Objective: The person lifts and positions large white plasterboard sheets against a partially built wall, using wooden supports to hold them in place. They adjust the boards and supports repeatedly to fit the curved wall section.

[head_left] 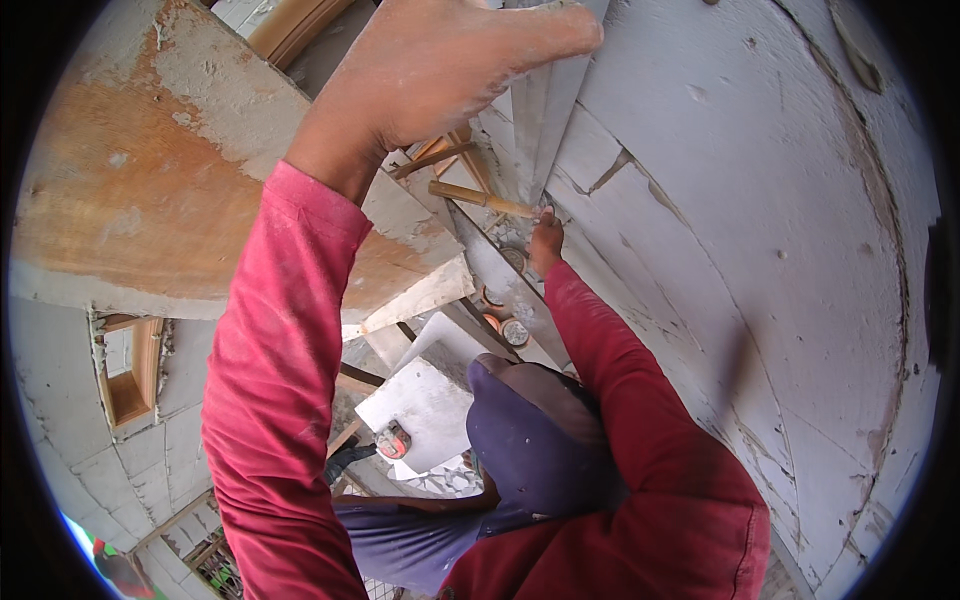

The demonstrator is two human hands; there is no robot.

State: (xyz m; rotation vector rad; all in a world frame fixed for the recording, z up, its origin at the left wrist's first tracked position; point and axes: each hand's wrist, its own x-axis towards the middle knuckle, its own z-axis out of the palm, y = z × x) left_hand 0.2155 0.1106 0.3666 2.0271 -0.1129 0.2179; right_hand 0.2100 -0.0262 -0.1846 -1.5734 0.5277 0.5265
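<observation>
Head view: left hand (450,65) flat, fingers spread, pressing pale strip (545,120) against grey wall (760,200). Right hand (545,245) low on wall, grip closed around wooden handle (480,197). Handle's long axis runs left to right; far end points left, slightly up. Best way, I think: keep strip pressed firm, move tool slowly.

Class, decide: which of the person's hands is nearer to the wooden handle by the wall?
Right. The right hand sits just below the wooden handle, at its end; the left hand is raised well above it.
</observation>
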